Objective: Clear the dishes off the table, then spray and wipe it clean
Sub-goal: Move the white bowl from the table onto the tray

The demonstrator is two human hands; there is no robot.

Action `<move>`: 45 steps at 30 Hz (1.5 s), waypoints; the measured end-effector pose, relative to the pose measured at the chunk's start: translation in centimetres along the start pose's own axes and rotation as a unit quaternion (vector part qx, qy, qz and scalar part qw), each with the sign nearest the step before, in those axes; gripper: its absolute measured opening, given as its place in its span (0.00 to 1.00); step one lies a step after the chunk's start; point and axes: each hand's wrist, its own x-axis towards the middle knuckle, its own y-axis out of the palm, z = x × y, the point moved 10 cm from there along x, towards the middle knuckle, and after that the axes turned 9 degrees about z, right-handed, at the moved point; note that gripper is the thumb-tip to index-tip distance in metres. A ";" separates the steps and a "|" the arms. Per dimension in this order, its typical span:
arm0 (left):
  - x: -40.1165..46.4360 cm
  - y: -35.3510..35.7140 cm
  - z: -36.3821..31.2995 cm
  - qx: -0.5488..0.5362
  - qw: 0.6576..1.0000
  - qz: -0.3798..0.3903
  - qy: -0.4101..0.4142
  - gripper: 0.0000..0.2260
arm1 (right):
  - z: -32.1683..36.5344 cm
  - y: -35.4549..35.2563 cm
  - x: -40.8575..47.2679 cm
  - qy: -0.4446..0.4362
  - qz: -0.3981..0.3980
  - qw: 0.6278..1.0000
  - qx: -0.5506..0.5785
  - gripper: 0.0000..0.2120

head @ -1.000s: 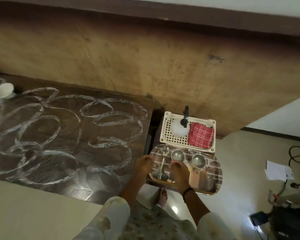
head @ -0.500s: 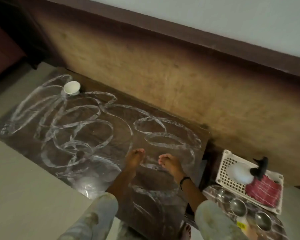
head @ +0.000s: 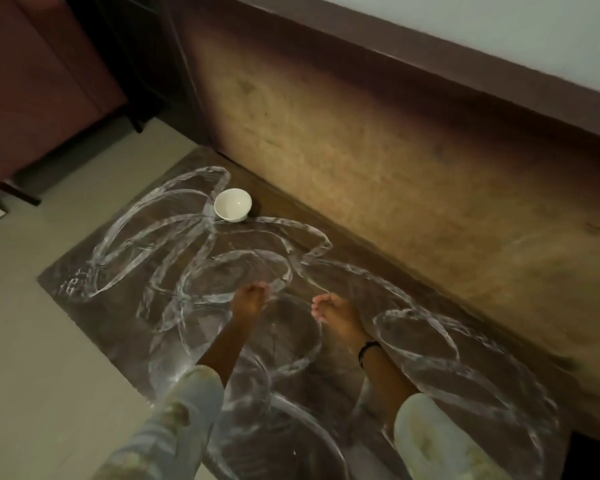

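The surface (head: 329, 403) is dark brown, looped all over with whitish swirls; a plain white bowl (head: 232, 204) sits near its far edge; the sleeves (head: 174, 424) are pale with faint mottled print; a black band (head: 368, 349) circles the right wrist.

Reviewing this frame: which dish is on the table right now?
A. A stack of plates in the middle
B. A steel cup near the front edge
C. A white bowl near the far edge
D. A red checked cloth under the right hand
C: the only dish is a white bowl standing upright near the far edge of the table, beyond both empty hands.
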 end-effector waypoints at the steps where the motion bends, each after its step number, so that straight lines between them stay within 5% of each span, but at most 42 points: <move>1: 1.5 -1.1 -0.7 0.002 1.000 -0.011 0.005 0.07 | 0.7 0.8 1.4 -0.004 0.008 1.000 -0.005 0.10; 5: 7.8 -5.4 -3.0 0.080 0.994 -0.061 0.053 0.14 | 3.1 3.6 6.7 -0.019 0.036 0.999 0.007 0.09; 8: 11.4 -7.0 -5.6 0.233 0.960 -0.098 0.121 0.17 | 3.5 4.3 9.4 -0.032 0.040 0.998 0.034 0.07; 12: 15.7 -7.4 -8.8 0.505 0.838 -0.125 0.167 0.19 | 2.9 4.7 12.0 -0.043 0.040 0.996 0.062 0.06; 15: 18.9 -6.3 -8.6 0.641 0.751 -0.061 0.148 0.19 | 1.8 4.7 13.1 -0.034 0.037 0.996 0.070 0.06; 16: 19.5 -6.0 -8.4 0.652 0.746 -0.041 0.128 0.20 | 1.4 4.6 13.2 -0.031 0.037 0.996 0.069 0.06; 19: 19.6 -5.2 -9.1 0.623 0.777 -0.037 0.083 0.21 | 0.3 4.4 13.3 -0.026 0.044 0.997 0.065 0.06; 29: 9.6 0.8 -2.1 0.534 0.821 -0.004 0.199 0.24 | -2.2 3.7 12.4 0.011 0.011 0.997 0.070 0.05; 33: 3.9 5.0 3.6 0.522 0.830 0.066 0.186 0.27 | -4.6 3.3 10.3 0.045 -0.014 0.990 0.132 0.18; 40: -6.8 12.1 10.2 0.551 0.771 0.171 0.268 0.28 | -12.5 -2.7 2.8 0.114 -0.100 0.984 0.090 0.23; 42: -9.7 12.8 9.2 0.501 0.797 0.154 0.300 0.22 | -13.9 -4.3 -0.3 0.105 -0.116 0.982 0.109 0.24; 45: -11.8 11.4 7.2 0.345 0.904 0.003 0.253 0.18 | -15.3 -7.1 -5.3 0.080 -0.132 0.977 0.145 0.24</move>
